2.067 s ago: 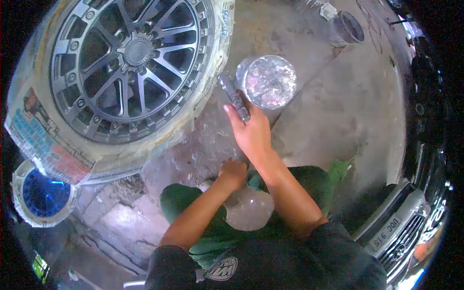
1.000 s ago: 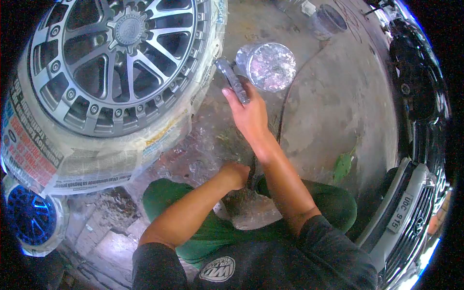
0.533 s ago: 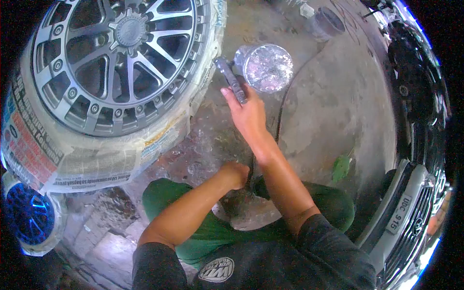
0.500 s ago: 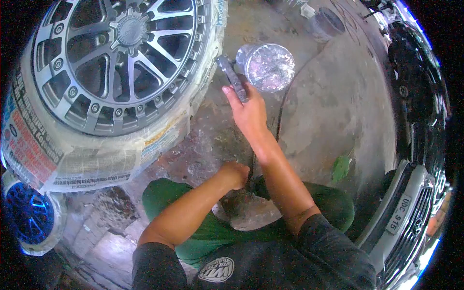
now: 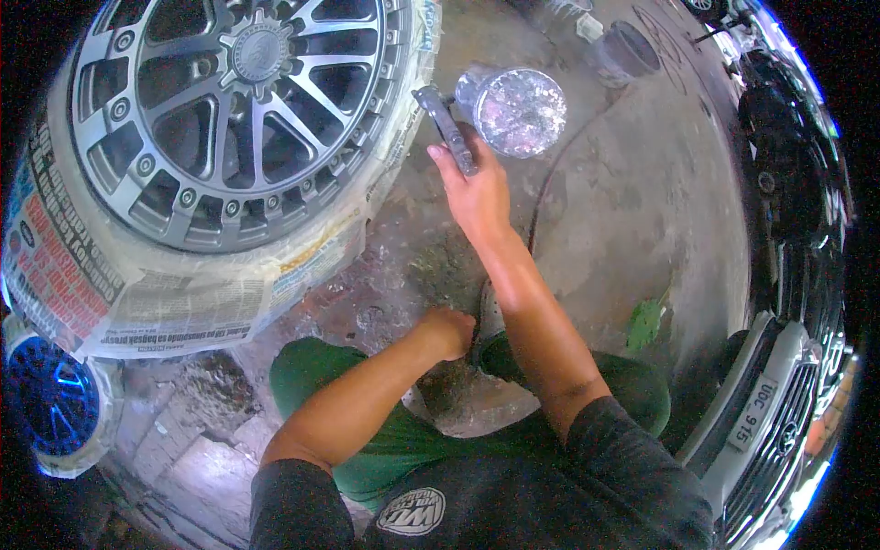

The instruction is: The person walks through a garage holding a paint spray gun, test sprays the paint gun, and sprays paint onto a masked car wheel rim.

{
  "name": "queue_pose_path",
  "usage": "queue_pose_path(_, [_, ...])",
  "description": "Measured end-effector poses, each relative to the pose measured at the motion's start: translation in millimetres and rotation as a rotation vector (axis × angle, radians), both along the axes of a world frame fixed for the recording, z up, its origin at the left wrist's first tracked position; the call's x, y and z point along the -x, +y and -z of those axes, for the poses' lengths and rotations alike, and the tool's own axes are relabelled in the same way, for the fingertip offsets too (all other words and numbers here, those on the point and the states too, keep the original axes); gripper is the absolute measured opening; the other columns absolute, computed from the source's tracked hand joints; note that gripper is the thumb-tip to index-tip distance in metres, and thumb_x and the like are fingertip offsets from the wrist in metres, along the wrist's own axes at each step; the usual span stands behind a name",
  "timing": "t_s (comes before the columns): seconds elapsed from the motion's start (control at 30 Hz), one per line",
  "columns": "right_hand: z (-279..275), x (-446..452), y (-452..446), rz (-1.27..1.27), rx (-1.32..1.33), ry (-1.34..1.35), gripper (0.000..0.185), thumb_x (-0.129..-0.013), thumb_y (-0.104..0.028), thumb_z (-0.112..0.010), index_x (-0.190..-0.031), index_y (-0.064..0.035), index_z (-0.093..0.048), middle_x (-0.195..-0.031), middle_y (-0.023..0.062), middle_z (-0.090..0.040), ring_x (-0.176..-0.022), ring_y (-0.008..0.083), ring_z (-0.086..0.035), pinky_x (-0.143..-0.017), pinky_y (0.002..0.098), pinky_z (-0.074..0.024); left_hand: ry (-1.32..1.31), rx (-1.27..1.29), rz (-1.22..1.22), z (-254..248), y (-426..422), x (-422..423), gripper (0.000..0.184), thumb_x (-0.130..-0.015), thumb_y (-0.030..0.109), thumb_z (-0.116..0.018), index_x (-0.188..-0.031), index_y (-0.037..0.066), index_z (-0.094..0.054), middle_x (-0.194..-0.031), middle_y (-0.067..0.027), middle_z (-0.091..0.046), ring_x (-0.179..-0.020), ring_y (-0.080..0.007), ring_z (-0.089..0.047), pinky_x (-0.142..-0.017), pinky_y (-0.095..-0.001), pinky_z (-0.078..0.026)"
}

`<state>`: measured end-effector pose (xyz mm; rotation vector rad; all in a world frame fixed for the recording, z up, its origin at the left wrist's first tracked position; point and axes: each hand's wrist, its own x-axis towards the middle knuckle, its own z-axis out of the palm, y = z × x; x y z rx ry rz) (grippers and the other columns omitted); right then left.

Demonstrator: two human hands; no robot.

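Observation:
My right hand is closed round the handle of a paint spray gun, its nozzle end toward the wheel's edge. A round cup with a paint-splashed silvery top sits on the gun's right side. To the left stands a grey alloy wheel, apart from the gun, its tyre wrapped in newspaper and masking tape. My left hand is a fist low over my lap, beside a dark hose that runs partly behind my right arm. The fist appears to hold the hose.
A blue-lit wheel is at the lower left. On the right stands a vehicle with a grille. A bucket stands at the back, and a green leaf lies on the concrete floor.
The view has shifted slightly. My right hand and the spray gun sit a little higher and farther right in the picture. My left hand has hardly moved.

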<state>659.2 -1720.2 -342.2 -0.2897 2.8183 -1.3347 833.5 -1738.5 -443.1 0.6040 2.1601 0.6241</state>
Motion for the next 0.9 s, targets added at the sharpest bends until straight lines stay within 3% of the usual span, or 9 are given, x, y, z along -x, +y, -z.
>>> queue_pose_path(0.23, [2, 11, 5, -0.060, 0.022, 0.087, 0.042, -0.091, -0.032, -0.073, -0.121, -0.0041, -0.061, -0.095, 0.0163, -0.072, -0.084, 0.0285, -0.070, -0.075, 0.0382, -0.0530, -0.001, -0.016, 0.006, 3, 2, -2, 0.028, -0.087, 0.020, -0.058, -0.108, 0.004, -0.063, -0.101, -0.0218, -0.070, -0.097, -0.0413, -0.068, -0.083, -0.0530, -0.055])
queue_pose_path(0.33, [-3, 18, 7, 0.005, 0.211, 0.057, 0.044, -0.091, -0.040, -0.072, -0.113, -0.0023, -0.065, -0.097, 0.0253, -0.070, -0.090, 0.0454, -0.067, -0.077, 0.0488, -0.0515, -0.111, 0.099, -0.021, -16, -3, 9, 0.034, -0.087, 0.017, -0.059, -0.119, 0.006, -0.066, -0.119, -0.0163, -0.069, -0.113, -0.0332, -0.066, -0.092, -0.0470, -0.053])
queue_pose_path(0.47, [-21, 37, 17, 0.021, 0.255, -0.055, 0.048, -0.090, -0.041, -0.072, -0.120, -0.0050, -0.061, -0.093, 0.0222, -0.071, -0.090, 0.0431, -0.068, -0.078, 0.0464, -0.0520, -0.106, 0.039, -0.086, 31, -16, 0, 0.037, -0.086, 0.018, -0.059, -0.120, 0.003, -0.065, -0.109, -0.0199, -0.071, -0.104, -0.0388, -0.068, -0.085, -0.0495, -0.054])
queue_pose_path(0.53, [-20, 64, 20, -0.042, 0.327, -0.057, 0.049, -0.091, -0.042, -0.071, -0.122, -0.0049, -0.061, -0.082, 0.0141, -0.070, -0.072, 0.0287, -0.066, -0.065, 0.0396, -0.0504, -0.116, 0.058, -0.079, 56, -33, -2, 0.038, -0.086, 0.018, -0.060, -0.119, 0.002, -0.064, -0.105, -0.0215, -0.071, -0.098, -0.0418, -0.068, -0.082, -0.0510, -0.055])
queue_pose_path(0.6, [-31, 92, 24, -0.128, 0.412, -0.150, 0.048, -0.092, -0.036, -0.072, -0.124, -0.0030, -0.060, -0.077, 0.0050, -0.068, -0.058, 0.0092, -0.058, -0.053, 0.0285, -0.0476, -0.046, 0.067, -0.179, 33, -61, -11, 0.036, -0.086, 0.018, -0.060, -0.119, 0.001, -0.064, -0.109, -0.0226, -0.069, -0.103, -0.0426, -0.066, -0.086, -0.0510, -0.053])
queue_pose_path(0.7, [-61, 119, 41, -0.185, 0.160, -0.077, 0.055, -0.093, -0.046, -0.069, -0.128, -0.0042, -0.060, -0.084, 0.0117, -0.070, -0.068, 0.0130, -0.066, -0.055, 0.0338, -0.0492, 0.261, -0.089, -0.450, -54, -105, -59, 0.034, -0.089, 0.021, -0.062, -0.117, 0.001, -0.063, -0.119, -0.0233, -0.064, -0.113, -0.0415, -0.060, -0.097, -0.0484, -0.048])
queue_pose_path(0.77, [-65, 122, 55, -0.211, 0.086, 0.022, 0.057, -0.091, -0.051, -0.068, -0.123, -0.0048, -0.062, -0.082, 0.0156, -0.070, -0.069, 0.0224, -0.068, -0.058, 0.0395, -0.0508, 0.142, -0.004, -0.553, -99, -125, -88, 0.038, -0.091, 0.027, -0.063, -0.121, 0.003, -0.062, -0.129, -0.0226, -0.058, -0.127, -0.0403, -0.050, -0.106, -0.0494, -0.041])
queue_pose_path(0.83, [-51, 124, 69, -0.230, 0.126, 0.144, 0.059, -0.087, -0.058, -0.068, -0.113, -0.0052, -0.066, -0.074, 0.0195, -0.069, -0.065, 0.0396, -0.067, -0.064, 0.0480, -0.0524, 0.221, 0.338, -0.363, -118, -150, -129, 0.056, -0.090, 0.031, -0.067, -0.138, 0.006, -0.054, -0.146, -0.0179, -0.049, -0.139, -0.0416, -0.039, -0.117, -0.0524, -0.031])
queue_pose_path(0.9, [-29, 131, 80, -0.297, 0.125, 0.259, 0.061, -0.088, -0.060, -0.066, -0.114, -0.0052, -0.065, -0.077, 0.0213, -0.069, -0.072, 0.0428, -0.067, -0.067, 0.0502, -0.0530, 0.274, 0.367, -0.314, -128, -164, -156, 0.061, -0.088, 0.041, -0.068, -0.136, 0.006, -0.056, -0.147, -0.0199, -0.045, -0.140, -0.0425, -0.035, -0.116, -0.0563, -0.029])
